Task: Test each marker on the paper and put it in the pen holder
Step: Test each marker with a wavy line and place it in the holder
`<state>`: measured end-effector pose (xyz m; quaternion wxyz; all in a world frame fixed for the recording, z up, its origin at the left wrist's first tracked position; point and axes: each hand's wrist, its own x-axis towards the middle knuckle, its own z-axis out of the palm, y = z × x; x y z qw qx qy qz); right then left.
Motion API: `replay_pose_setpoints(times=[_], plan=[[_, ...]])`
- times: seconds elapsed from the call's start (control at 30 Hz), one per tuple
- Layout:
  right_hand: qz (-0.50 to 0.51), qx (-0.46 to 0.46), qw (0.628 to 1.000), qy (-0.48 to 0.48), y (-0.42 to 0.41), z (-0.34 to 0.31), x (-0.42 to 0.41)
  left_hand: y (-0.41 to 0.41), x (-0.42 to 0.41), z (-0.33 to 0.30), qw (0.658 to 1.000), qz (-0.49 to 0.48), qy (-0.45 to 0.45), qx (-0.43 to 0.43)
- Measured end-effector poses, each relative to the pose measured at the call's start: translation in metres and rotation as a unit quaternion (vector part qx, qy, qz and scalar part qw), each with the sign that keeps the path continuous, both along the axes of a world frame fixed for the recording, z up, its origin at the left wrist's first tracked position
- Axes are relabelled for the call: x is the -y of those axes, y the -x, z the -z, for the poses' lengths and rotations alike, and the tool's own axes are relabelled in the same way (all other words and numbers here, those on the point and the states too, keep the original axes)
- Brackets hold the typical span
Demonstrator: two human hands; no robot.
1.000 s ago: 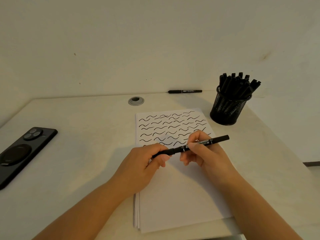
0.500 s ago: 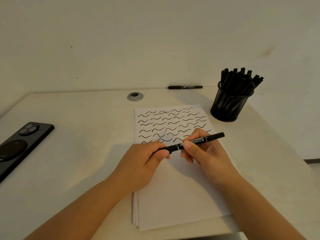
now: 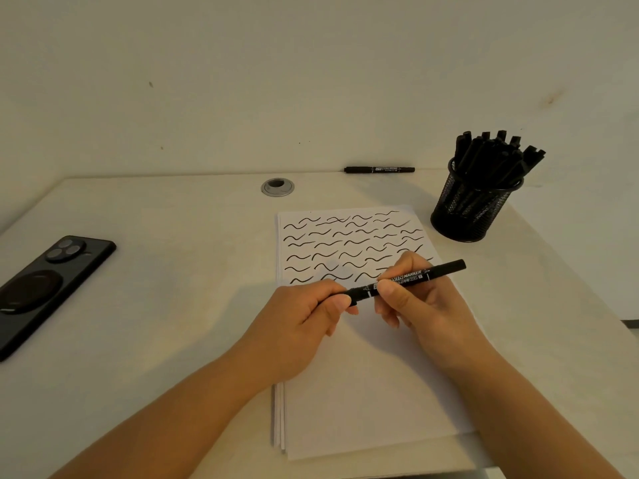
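Note:
A black marker (image 3: 436, 272) is held level over the stack of white paper (image 3: 363, 392), whose upper half carries rows of black wavy strokes. My left hand (image 3: 304, 323) pinches the marker's left cap end. My right hand (image 3: 422, 302) grips the barrel in its middle, thumb on top. The black mesh pen holder (image 3: 466, 209) stands at the back right of the paper, packed with several black markers. Another black marker (image 3: 379, 169) lies alone along the desk's far edge by the wall.
A black phone (image 3: 45, 285) lies face down at the left of the white desk (image 3: 173, 271). A round grey cable grommet (image 3: 277, 187) sits near the back edge. The desk's right edge runs just past the pen holder.
Both hands still hold the marker the same way. Only the view has shifted slightly; the marker looks capped throughout.

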<state>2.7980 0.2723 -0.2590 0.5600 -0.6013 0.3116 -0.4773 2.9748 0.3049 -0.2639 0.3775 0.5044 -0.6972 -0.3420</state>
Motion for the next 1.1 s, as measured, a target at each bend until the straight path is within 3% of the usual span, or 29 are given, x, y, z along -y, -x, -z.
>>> replay_pose_setpoints(times=[0.1,0.23,0.3,0.47,0.57,0.67,0.83,1.0,1.1], plan=[[0.024,-0.01,1.0,-0.003,0.001,-0.003,0.002,0.0,0.001,-0.002,1.0,-0.008,0.015,-0.019],[0.089,0.048,0.994,-0.031,0.009,-0.004,0.009,-0.008,0.004,-0.003,0.994,-0.088,0.034,-0.054],[0.112,0.024,0.993,-0.033,0.012,-0.004,0.012,-0.012,0.007,-0.004,0.988,-0.126,0.027,-0.091],[0.049,-0.216,0.975,0.033,0.017,-0.013,0.017,-0.018,0.014,-0.014,0.982,-0.147,0.02,-0.115],[0.05,-0.351,0.926,0.128,0.022,-0.028,0.025,-0.012,0.024,-0.024,0.99,-0.128,0.022,-0.045],[0.054,-0.43,0.874,0.222,0.019,-0.042,0.029,0.006,0.036,-0.039,0.994,-0.1,0.032,0.009],[0.108,-0.405,0.865,0.277,0.029,-0.058,0.039,0.039,0.057,-0.066,0.983,-0.057,0.105,0.139],[0.167,-0.347,0.881,0.276,0.056,-0.07,0.057,0.055,0.081,-0.09,0.984,-0.029,0.136,0.115],[0.238,-0.262,0.905,0.234,0.073,-0.08,0.073,0.058,0.111,-0.093,0.977,-0.045,0.137,0.157]])
